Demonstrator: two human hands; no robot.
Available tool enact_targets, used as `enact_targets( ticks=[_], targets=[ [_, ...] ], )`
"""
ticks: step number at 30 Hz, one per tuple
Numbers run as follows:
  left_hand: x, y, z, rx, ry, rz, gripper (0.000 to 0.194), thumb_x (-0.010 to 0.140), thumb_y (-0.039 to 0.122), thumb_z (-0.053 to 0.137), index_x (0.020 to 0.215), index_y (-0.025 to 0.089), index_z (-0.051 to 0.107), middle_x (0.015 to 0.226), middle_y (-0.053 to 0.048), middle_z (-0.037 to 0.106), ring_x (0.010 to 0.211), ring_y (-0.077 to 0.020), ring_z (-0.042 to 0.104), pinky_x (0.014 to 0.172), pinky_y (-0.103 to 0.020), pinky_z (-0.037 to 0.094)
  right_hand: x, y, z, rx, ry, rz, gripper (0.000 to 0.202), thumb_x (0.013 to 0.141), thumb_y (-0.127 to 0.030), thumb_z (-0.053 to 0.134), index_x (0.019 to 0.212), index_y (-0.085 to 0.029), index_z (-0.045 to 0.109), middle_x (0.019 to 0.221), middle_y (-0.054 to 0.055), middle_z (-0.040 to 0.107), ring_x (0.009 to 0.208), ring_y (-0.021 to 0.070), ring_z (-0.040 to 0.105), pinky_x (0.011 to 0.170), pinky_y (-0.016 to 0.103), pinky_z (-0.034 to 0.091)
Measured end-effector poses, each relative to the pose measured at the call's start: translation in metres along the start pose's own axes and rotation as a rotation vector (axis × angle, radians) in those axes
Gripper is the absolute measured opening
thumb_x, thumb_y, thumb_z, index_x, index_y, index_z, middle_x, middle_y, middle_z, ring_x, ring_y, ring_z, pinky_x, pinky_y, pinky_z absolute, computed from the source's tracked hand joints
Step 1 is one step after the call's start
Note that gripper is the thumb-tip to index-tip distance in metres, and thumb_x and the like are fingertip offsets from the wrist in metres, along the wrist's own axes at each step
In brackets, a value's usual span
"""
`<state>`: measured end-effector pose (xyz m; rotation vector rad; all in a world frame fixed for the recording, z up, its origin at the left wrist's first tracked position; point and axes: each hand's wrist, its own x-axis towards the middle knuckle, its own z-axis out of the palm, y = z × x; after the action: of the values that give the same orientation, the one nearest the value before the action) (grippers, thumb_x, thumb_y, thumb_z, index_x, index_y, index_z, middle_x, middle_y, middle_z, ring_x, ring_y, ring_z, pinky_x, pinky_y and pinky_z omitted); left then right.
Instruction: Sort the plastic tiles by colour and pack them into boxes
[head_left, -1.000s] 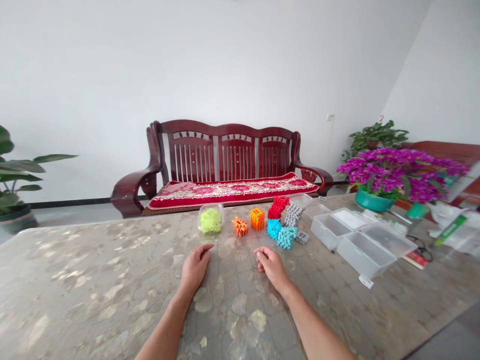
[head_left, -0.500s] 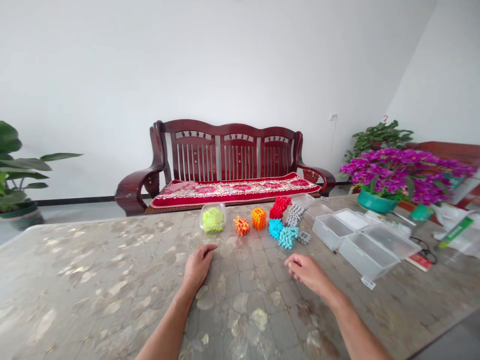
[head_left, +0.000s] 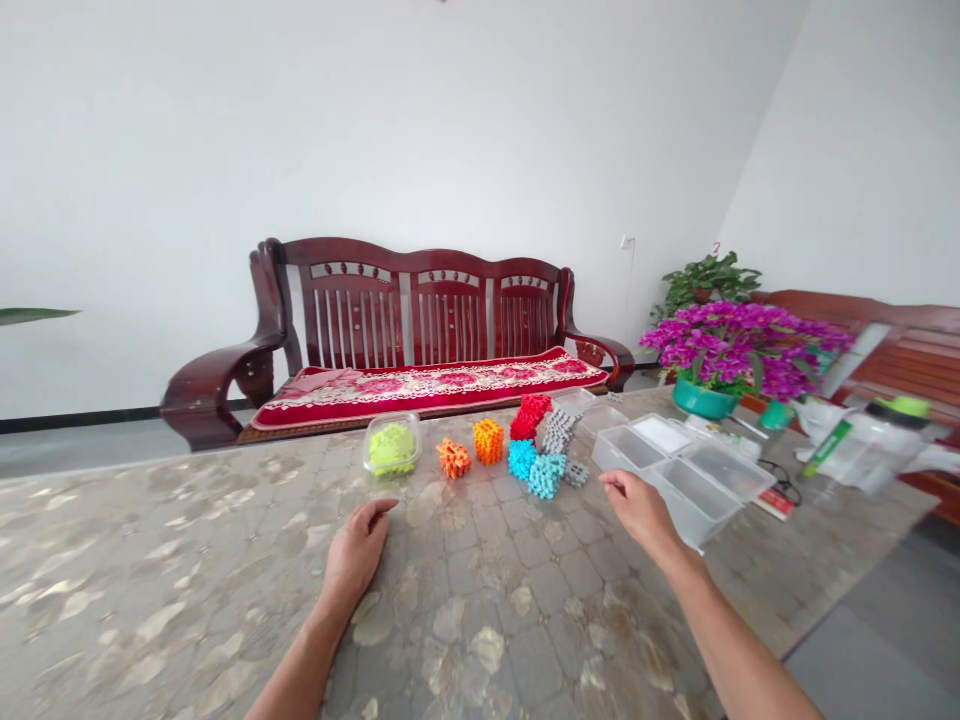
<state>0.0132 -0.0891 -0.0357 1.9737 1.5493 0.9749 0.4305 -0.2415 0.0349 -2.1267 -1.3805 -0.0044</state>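
The light blue bumpy block point(head_left: 547, 477) sits on the table point(head_left: 180, 610), in front of the person and between the two hands. It is close to a brighter blue block point(head_left: 522, 459), a red block point(head_left: 531, 416) and a grey block point(head_left: 559, 430). Two orange blocks point(head_left: 488, 441) stand to their left, then green pieces point(head_left: 391, 449) in a clear tub point(head_left: 369, 470), maybe so they don't roll off. Each colour seems kept together so they don't get mixed up. The right hand point(head_left: 637, 507) has its fingers curled narrow, by a clear box point(head_left: 718, 522); I can't tell if they touch. The left hand point(head_left: 358, 548) rests loosely bent on the table, perhaps for a steady lean. I see nothing in either hand, but can't see the palms. Farther right, a red thing point(head_left: 778, 503) may have writing, too small to read.
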Motion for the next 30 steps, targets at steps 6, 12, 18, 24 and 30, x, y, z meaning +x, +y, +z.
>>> enact_targets(
  ticks=[6, 12, 18, 24, 30],
  targets=[
    [0.0, -0.002, 0.0, 0.014, -0.012, 0.022, 0.033, 0.077, 0.031, 0.044, 0.095, 0.022, 0.07, 0.097, -0.004, 0.073, 0.094, -0.0223, 0.067, 0.087, -0.032, 0.049, 0.038, -0.006, -0.002, -0.253, 0.087, -0.113, 0.027, 0.086, -0.018, 0.046, 0.097, -0.025, 0.07, 0.102, 0.003, 0.073, 0.095, 0.0198, 0.062, 0.084, 0.03, 0.043],
    [0.001, -0.001, -0.001, -0.01, -0.02, 0.007, 0.034, 0.076, 0.033, 0.044, 0.093, 0.023, 0.071, 0.097, -0.003, 0.074, 0.093, -0.0221, 0.068, 0.086, -0.031, 0.05, 0.094, -0.018, -0.005, -0.577, 0.066, -0.072, 0.023, 0.085, -0.028, 0.054, 0.1, -0.024, 0.07, 0.111, 0.007, 0.069, 0.106, 0.027, 0.053, 0.087, 0.037, 0.036],
    [0.001, 0.0, -0.001, -0.038, -0.028, -0.002, 0.032, 0.077, 0.034, 0.045, 0.091, 0.024, 0.072, 0.095, -0.002, 0.074, 0.092, -0.022, 0.068, 0.085, -0.031, 0.05, 0.138, -0.017, 0.016, -0.71, -0.085, -0.04, 0.027, 0.081, -0.029, 0.058, 0.101, -0.016, 0.071, 0.112, 0.015, 0.067, 0.114, 0.0321, 0.048, 0.091, 0.042, 0.029],
    [0.001, 0.002, -0.002, -0.055, -0.041, -0.009, 0.03, 0.076, 0.032, 0.046, 0.088, 0.025, 0.072, 0.093, -0.002, 0.074, 0.091, -0.0225, 0.068, 0.084, -0.032, 0.051, 0.157, -0.005, 0.033, -0.713, -0.126, -0.007, 0.017, 0.074, -0.019, 0.061, 0.085, -0.015, 0.073, 0.095, 0.017, 0.072, 0.108, 0.0345, 0.055, 0.092, 0.044, 0.029],
    [0.001, 0.001, -0.001, -0.05, -0.057, 0.005, 0.029, 0.078, 0.033, 0.046, 0.088, 0.025, 0.072, 0.093, -0.002, 0.074, 0.091, -0.0221, 0.067, 0.085, -0.032, 0.05, 0.165, 0.002, 0.043, -0.626, -0.103, -0.027, 0.009, 0.074, -0.018, 0.062, 0.071, -0.017, 0.07, 0.08, 0.016, 0.072, 0.101, 0.0342, 0.06, 0.092, 0.047, 0.032]
  ],
)
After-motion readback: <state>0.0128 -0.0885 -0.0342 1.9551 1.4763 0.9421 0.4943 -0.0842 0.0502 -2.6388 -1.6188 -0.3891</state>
